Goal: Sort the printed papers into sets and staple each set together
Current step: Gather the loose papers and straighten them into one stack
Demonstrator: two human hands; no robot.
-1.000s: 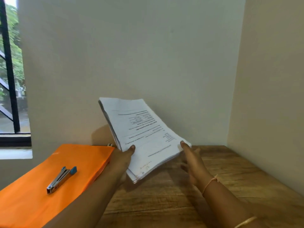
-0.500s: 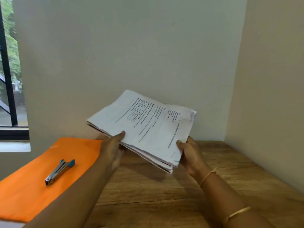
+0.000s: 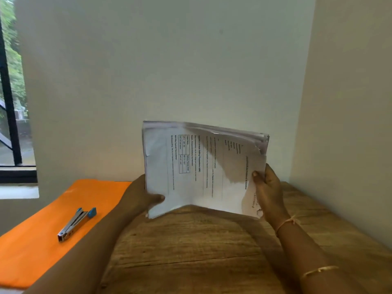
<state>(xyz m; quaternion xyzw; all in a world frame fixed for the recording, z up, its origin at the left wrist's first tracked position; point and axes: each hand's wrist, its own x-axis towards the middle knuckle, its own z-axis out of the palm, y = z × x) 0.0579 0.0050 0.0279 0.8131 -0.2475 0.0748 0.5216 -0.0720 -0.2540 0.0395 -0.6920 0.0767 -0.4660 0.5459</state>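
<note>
Currently both hands clamp the papers [image 3: 197,166], stood up on a long edge just right of the folder [image 3: 42,240], print facing me and running sideways. My left hand [image 3: 140,198] grips the end nearer the folder, thumb on the front. My right hand [image 3: 269,192] grips the far end, thumb pressed on the top sheet. I'd say they're held like this to knock the edges square on the table [image 3: 191,251] before splitting into sets: the top far corner is ragged, its sheets fanned and dog-eared. On the folder lies the stapler [image 3: 76,224], untouched, parked within reach for when a set is ready. Nothing looks sorted or stapled yet.

Hidden: my fingers are behind the papers, so only the thumbs show. Can't tell if the bottom edge touches the table or hangs just above it. Sheet count not readable, and the print is too small to read. The frame cuts off the folder's near-left end, and anything inside it isn't visible.
</note>
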